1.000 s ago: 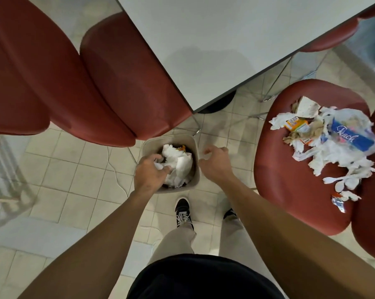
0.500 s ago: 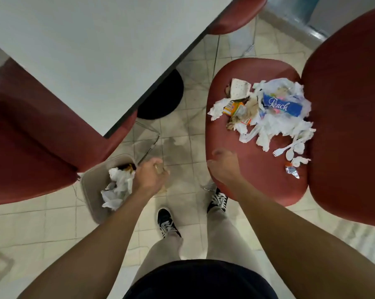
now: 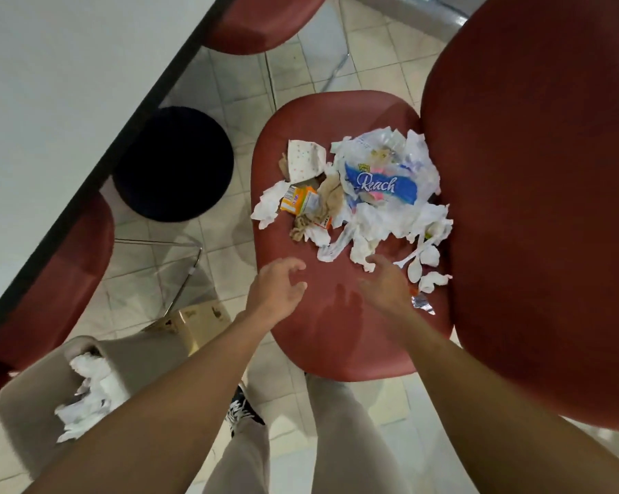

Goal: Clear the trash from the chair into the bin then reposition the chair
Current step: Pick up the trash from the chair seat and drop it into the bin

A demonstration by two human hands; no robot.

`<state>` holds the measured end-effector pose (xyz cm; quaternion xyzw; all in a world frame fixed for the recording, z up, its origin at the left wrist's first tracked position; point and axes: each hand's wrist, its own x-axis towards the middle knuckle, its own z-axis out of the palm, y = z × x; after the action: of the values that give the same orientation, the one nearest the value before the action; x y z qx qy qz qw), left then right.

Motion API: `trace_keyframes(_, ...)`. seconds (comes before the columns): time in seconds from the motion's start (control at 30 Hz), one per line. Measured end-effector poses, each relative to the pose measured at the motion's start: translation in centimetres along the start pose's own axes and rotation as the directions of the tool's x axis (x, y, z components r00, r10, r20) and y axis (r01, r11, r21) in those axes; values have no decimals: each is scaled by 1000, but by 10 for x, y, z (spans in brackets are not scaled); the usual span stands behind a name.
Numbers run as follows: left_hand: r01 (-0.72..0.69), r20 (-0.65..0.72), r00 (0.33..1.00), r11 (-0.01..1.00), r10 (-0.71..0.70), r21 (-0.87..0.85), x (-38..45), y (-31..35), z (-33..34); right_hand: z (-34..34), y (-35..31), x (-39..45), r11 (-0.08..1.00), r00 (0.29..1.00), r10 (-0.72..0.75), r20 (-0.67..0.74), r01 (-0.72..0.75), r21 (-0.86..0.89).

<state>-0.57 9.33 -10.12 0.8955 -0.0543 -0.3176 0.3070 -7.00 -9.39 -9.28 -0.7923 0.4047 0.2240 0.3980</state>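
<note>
On the red padded chair seat [image 3: 311, 336] lies a heap of crumpled white tissues and wrappers [image 3: 368, 201], just beyond both empty, spread-fingered hands; the right hand [image 3: 386, 283] is nearer than the left hand [image 3: 276, 290]. Behind-left stands the beige bin [image 3: 26, 404].

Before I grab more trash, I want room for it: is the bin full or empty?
Partly filled. White crumpled paper lies inside the bin, and bare inner wall shows beside it. Its depth cannot be told.

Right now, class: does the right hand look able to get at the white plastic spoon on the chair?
Probably yes. The right hand hovers open just beside the white plastic spoon, and nothing lies between them on the chair.
</note>
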Motion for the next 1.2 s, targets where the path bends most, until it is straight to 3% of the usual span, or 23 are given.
trace_keyframes(0.27,-254,126,965,942,230,221,76,37,70,2,28,74,983,988,-131,87,141,-114)
trace_keyframes(0.47,-261,294,945,866,140,426,104,33,100,14,42,97,960,981,-166,106,185,-211)
trace_keyframes(0.63,-261,232,958,849,169,459,104,32,108,25,45,100,972,992,-103,78,117,-206)
trace_keyframes(0.8,-199,253,964,845,78,497,95,29,107,19,40,85,987,993,-111,24,113,-112)
trace_keyframes(1.1,-190,175,977,853,118,486,111,30,114,4,40,78,992,991,-126,-34,126,3)
trace_keyframes(1.2,-146,148,984,906,94,397,98,27,106,3,41,71,993,993,-111,-46,113,40)
